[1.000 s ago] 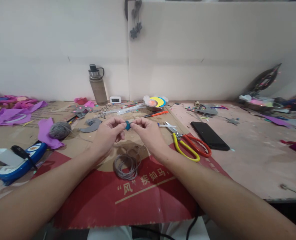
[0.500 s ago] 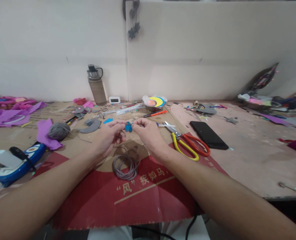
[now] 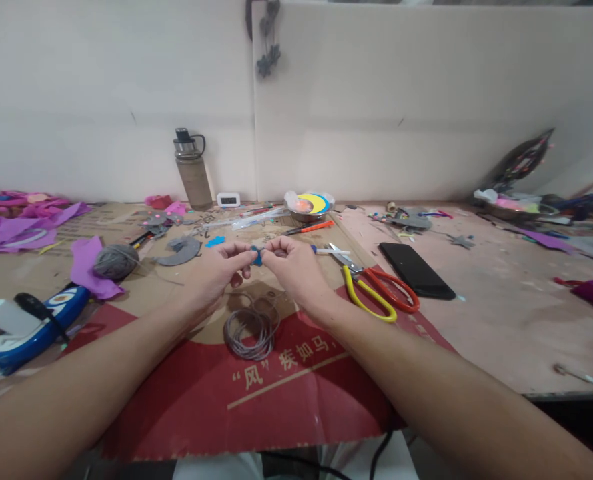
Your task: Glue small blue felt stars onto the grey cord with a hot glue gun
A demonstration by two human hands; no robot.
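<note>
A small blue cut-out piece (image 3: 257, 256), its shape mostly covered by fingertips, is pinched between both hands above the cardboard. My left hand (image 3: 229, 267) grips its left side with thumb and forefinger. From the other side my right hand (image 3: 291, 263) holds it the same way, closed. Below them a loose coil of grey cord (image 3: 251, 333) lies on the red-printed cardboard (image 3: 296, 413). Another blue cut-out (image 3: 215, 241) and a grey crescent (image 3: 179, 253) rest just beyond my left hand. Scissors (image 3: 376, 287) with one yellow and one red handle lie right of my right hand.
A black phone (image 3: 416, 270) lies beyond the scissors. At left are a grey yarn ball (image 3: 116, 261), purple felt (image 3: 86, 263) and a blue-and-white tool (image 3: 41, 333). A bottle (image 3: 193, 173), a small clock (image 3: 229, 200) and a bowl (image 3: 309, 212) stand by the wall.
The fingertips have closed further over the blue piece, so less of it shows. My left thumb has moved slightly right, nearer the right hand. The view has shifted a little.
</note>
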